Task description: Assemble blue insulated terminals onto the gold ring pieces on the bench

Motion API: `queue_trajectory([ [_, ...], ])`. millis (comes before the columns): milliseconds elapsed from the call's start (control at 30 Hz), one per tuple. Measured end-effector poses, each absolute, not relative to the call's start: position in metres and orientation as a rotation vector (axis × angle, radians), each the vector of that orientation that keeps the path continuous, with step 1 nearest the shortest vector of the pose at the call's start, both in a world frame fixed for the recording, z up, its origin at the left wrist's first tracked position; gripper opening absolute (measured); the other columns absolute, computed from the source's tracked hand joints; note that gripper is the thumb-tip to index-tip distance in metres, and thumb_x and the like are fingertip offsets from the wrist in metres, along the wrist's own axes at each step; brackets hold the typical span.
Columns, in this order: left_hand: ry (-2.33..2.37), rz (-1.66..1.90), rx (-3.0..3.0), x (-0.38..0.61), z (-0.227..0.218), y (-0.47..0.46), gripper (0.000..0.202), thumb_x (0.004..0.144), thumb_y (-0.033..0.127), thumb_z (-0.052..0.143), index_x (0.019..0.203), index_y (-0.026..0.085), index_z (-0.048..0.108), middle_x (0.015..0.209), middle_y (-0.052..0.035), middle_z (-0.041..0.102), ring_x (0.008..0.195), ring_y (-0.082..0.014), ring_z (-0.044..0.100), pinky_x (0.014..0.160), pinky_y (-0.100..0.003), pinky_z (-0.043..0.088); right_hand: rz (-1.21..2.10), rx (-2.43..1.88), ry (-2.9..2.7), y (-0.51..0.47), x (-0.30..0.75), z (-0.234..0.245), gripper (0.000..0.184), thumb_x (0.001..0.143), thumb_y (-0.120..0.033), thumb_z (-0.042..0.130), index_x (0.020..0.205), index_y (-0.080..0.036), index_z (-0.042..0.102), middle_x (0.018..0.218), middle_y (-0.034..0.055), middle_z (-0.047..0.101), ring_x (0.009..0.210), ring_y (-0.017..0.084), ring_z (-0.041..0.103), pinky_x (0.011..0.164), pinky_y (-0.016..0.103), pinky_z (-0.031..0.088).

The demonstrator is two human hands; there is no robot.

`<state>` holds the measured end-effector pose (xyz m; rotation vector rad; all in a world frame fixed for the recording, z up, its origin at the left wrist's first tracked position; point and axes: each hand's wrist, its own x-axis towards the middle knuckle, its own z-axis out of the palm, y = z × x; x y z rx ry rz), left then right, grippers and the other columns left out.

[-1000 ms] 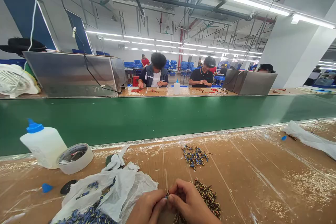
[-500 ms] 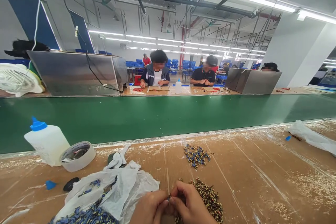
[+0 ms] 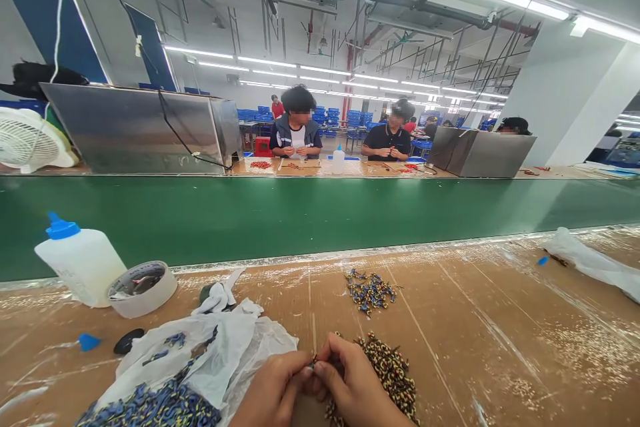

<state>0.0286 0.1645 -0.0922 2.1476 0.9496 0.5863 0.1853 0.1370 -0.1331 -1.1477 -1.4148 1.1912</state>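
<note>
My left hand and my right hand meet at the front of the bench, fingertips pinched together around one small dark piece. Its kind is too small to make out, and the fingers cover most of it. Just right of my right hand lies a heap of small black-and-yellow pieces. Beyond the hands is a smaller pile of blue-and-yellow pieces. Left of my left hand, many blue-and-yellow pieces spill from a crumpled white plastic bag.
At left stand a squeeze bottle with blue cap and a tape roll holding small items. A blue cap lies nearby. A green conveyor belt runs behind the cardboard-covered bench. Two people sit opposite, near metal boxes.
My view has shifted slightly, so the bench things sit a little further left and higher. Both hands keep pinching the small piece. The people opposite have moved their heads and hands.
</note>
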Motion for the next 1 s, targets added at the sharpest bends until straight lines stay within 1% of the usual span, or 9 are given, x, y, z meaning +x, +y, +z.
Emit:
queue_trajectory([
  [133,0.967,0.553,2.140,0.027,-0.094,0.165,0.036,0.095,0.028,0.035,0.070,0.017,0.058,0.070,-0.0009,0.065,0.068,-0.0147,0.057,0.064,-0.021,0.038,1.251,-1.095,-1.356,0.138,0.187,-0.136,0.025,0.087,-0.041,0.053,0.078,-0.018,0.049,0.066,0.0006,0.059,0.059,0.013,0.057,0.057,0.023,0.046],
  [433,0.998,0.511,2.251,0.022,-0.099,0.168,0.035,0.095,0.030,0.035,0.070,0.017,0.056,0.069,-0.0008,0.062,0.067,-0.0153,0.054,0.062,-0.021,0.037,1.206,-1.143,-1.414,0.137,0.192,-0.124,0.020,0.084,-0.036,0.058,0.078,-0.017,0.053,0.067,-0.0005,0.057,0.062,0.013,0.055,0.057,0.022,0.042],
  [600,1.004,0.479,2.279,0.020,-0.099,0.167,0.033,0.096,0.030,0.035,0.073,0.018,0.056,0.073,-0.0012,0.064,0.069,-0.0159,0.056,0.064,-0.022,0.037,1.249,-1.128,-1.390,0.137,0.192,-0.124,0.024,0.083,-0.039,0.059,0.078,-0.017,0.052,0.064,-0.0007,0.057,0.060,0.013,0.055,0.057,0.023,0.042],
  [700,0.997,0.480,2.295,0.021,-0.102,0.167,0.034,0.096,0.030,0.034,0.074,0.019,0.057,0.074,-0.0009,0.065,0.070,-0.0159,0.057,0.065,-0.022,0.037,1.214,-1.136,-1.424,0.137,0.191,-0.129,0.025,0.085,-0.041,0.056,0.077,-0.017,0.052,0.065,0.0007,0.059,0.060,0.014,0.056,0.057,0.023,0.042],
  [833,1.018,0.496,2.319,0.024,-0.109,0.166,0.036,0.095,0.028,0.033,0.070,0.019,0.058,0.072,-0.0011,0.066,0.071,-0.0165,0.060,0.066,-0.023,0.037,1.113,-1.192,-1.510,0.135,0.191,-0.136,0.024,0.089,-0.037,0.051,0.076,-0.018,0.052,0.066,0.0023,0.062,0.061,0.015,0.058,0.057,0.023,0.042],
  [1000,1.097,0.462,2.357,0.027,-0.114,0.164,0.035,0.092,0.027,0.034,0.069,0.019,0.058,0.072,-0.0037,0.066,0.071,-0.0189,0.060,0.064,-0.024,0.038,0.979,-1.322,-1.576,0.132,0.194,-0.137,0.021,0.086,-0.036,0.055,0.073,-0.019,0.054,0.068,0.0022,0.063,0.066,0.016,0.058,0.061,0.024,0.042],
])
